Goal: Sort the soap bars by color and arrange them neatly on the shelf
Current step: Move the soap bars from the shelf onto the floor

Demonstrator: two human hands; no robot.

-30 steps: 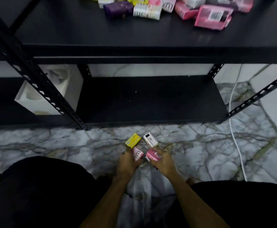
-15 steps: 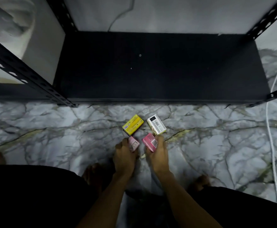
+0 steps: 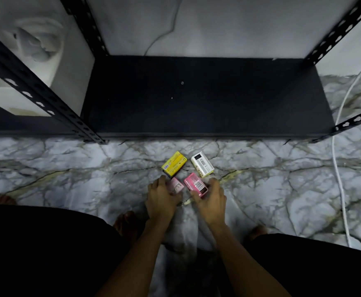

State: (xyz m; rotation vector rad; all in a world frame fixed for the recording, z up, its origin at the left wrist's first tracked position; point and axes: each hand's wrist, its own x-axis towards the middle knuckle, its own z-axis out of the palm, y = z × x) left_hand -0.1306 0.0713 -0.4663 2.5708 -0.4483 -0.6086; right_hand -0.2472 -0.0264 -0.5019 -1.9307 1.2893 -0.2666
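On the marble floor in front of the black bottom shelf lie a yellow soap box and a white soap box, side by side. Just below them, my left hand grips a pale pink soap box, which it partly covers. My right hand holds a brighter pink soap box with a barcode facing up. Both hands are low, close to the floor and nearly touching each other.
A black perforated shelf post slants down at the left, with a white box behind it. Another post rises at the right. A white cable runs along the floor at the right. My bare feet and dark-clad knees fill the bottom.
The view has tipped down and closer, so the upper shelf with its soap pile has left the frame. My hands still hold the two pink boxes and have hardly moved.
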